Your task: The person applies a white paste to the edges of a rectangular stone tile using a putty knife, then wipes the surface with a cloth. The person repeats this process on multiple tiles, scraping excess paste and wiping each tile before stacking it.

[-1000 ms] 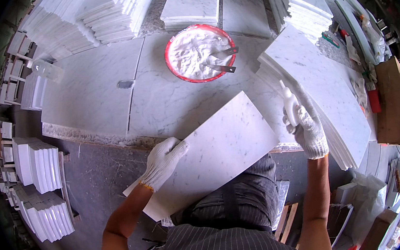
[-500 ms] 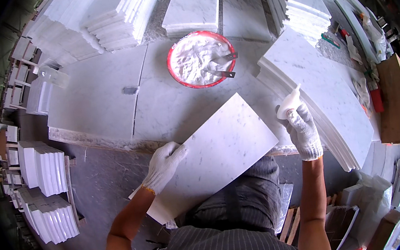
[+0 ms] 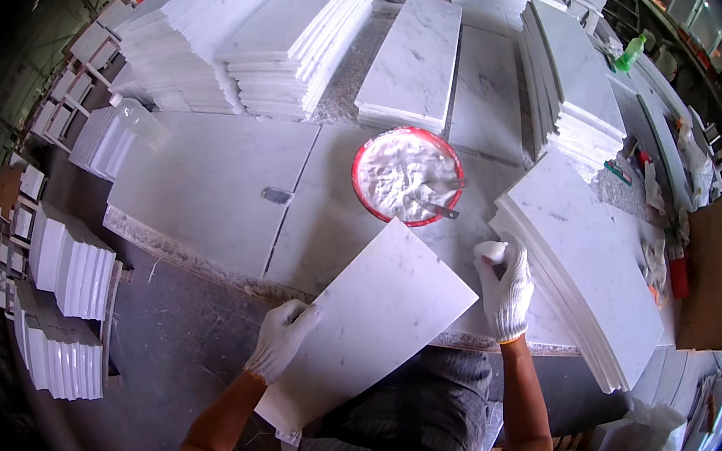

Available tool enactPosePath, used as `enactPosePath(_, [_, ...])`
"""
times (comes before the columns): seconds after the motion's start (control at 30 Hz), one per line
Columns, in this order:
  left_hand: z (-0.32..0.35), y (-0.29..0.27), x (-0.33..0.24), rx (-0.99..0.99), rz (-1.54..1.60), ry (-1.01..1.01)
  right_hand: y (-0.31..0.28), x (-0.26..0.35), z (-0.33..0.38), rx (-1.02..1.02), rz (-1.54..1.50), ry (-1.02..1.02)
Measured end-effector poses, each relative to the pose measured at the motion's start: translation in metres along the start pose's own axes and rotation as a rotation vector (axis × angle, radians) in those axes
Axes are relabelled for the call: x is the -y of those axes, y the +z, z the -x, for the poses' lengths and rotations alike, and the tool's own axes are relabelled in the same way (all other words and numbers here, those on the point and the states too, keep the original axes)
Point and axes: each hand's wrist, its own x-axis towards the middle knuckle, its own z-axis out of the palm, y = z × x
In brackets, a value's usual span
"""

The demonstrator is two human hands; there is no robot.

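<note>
A white marble tile [image 3: 371,321] lies tilted across my lap, its far corner toward the worktable. My left hand [image 3: 281,340], in a white glove, grips the tile's left edge. My right hand [image 3: 505,285], also gloved, hovers just off the tile's right corner with fingers curled around a lump of white paste [image 3: 490,251]. Beyond the tile sits a red basin [image 3: 359,166] filled with white paste, with a metal tool [image 3: 436,207] resting in it.
The worktable is a large marble slab [image 3: 208,189]. A stack of curved marble slabs [image 3: 586,272] stands to my right. More tile stacks [image 3: 289,39] are at the back, small tile stacks [image 3: 68,283] on the left, and a cardboard box [image 3: 710,277] on the far right.
My right hand has come off the tile's right edge and now holds a lump of white paste beside its corner. The view has shifted; the tile stays in my left hand.
</note>
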Motion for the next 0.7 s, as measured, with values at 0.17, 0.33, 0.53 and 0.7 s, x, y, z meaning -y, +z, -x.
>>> enactPosePath(0.17, [-0.003, -0.001, 0.009, -0.019, 0.063, 0.008, -0.004, -0.003, 0.000, 0.042, -0.020, -0.001])
enactPosePath(0.33, [-0.004, 0.000, 0.005, -0.008, 0.100, -0.003, -0.008, -0.002, 0.002, 0.024, -0.043, 0.026])
enactPosePath(0.53, [-0.006, 0.005, 0.006, -0.009, 0.164, -0.016, -0.014, -0.004, 0.004, 0.028, -0.068, 0.095])
enactPosePath(0.7, [-0.009, 0.004, 0.012, -0.011, 0.127, -0.006, -0.015, -0.007, -0.004, 0.021, 0.048, -0.035])
